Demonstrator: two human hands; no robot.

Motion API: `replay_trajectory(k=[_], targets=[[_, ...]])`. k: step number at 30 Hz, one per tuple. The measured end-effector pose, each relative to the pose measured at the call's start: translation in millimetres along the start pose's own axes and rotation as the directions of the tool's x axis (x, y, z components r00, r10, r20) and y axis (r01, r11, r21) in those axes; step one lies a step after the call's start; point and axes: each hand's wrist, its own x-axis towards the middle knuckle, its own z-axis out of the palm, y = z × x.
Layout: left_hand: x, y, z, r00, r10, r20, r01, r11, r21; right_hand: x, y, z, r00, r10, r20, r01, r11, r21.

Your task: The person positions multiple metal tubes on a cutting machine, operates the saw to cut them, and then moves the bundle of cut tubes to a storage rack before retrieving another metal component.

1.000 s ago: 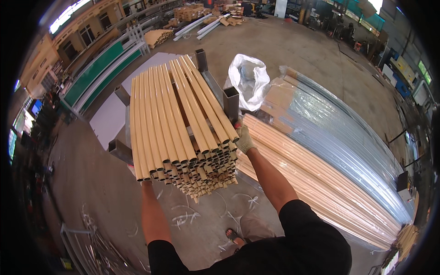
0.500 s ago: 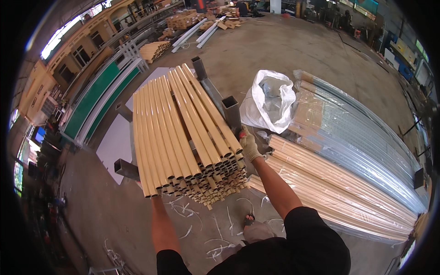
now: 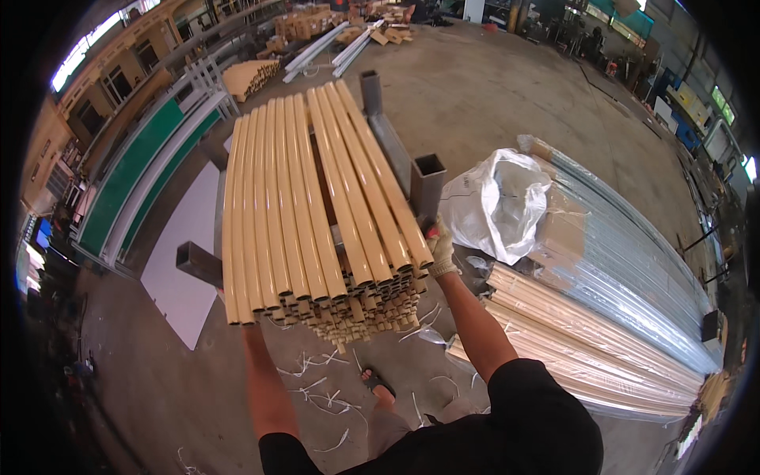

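a big stack of cream-coloured tubes lies lengthwise away from the person, resting on grey square steel posts that stick up beside and under it. the tube ends face the person, showing open hollow profiles in several layers.

the right hand, in a pale work glove, is pressed against the right edge of the stack near its close end, just below one upright grey post. its fingers are curled against the outermost tubes, but whether they close around one cannot be told from here. the left hand is hidden under the near left corner of the stack; only the bare left forearm shows, rising to the underside of the tubes, so how far that hand is open cannot be told.

to the right, on the concrete floor, a white plastic sack sits against a long bundle of wrapped metal profiles, and another pile of cream tubes lies between that bundle and the person. cut white strapping scraps litter the floor near a sandalled foot. a white sheet lies on the floor left of the stack.
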Motion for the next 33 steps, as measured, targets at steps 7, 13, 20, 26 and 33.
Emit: replay_trajectory(k=[7, 13, 20, 26, 33], targets=[[149.9, -39.5, 11.2, 0.999, -0.041, 0.035, 0.041, 0.999, 0.012, 74.9, 68.4, 84.6, 0.998, 0.036, -0.048, -0.040, 0.995, -0.088], [260.7, -68.9, 34.5, 0.997, -0.046, 0.069, 0.047, 0.999, -0.016, 165.2, 122.8, 160.4, 0.995, 0.070, -0.066, -0.081, 0.980, -0.183], [346.0, -149.8, 56.4, 0.990, -0.123, 0.074, 0.129, 0.988, -0.088, 287.4, 203.6, 203.9, 0.887, 0.453, -0.094, -0.251, 0.642, 0.724], [403.2, -227.1, 30.6, 0.965, -0.233, 0.119, 0.260, 0.798, -0.543, 363.7, 210.8, 251.7, 0.776, 0.625, 0.086, -0.418, 0.408, 0.812], [395.4, -244.4, 90.2, 0.990, 0.119, 0.070, -0.133, 0.681, 0.720, 337.0, 253.2, 235.7, 0.718, 0.691, 0.081, -0.552, 0.495, 0.671]])
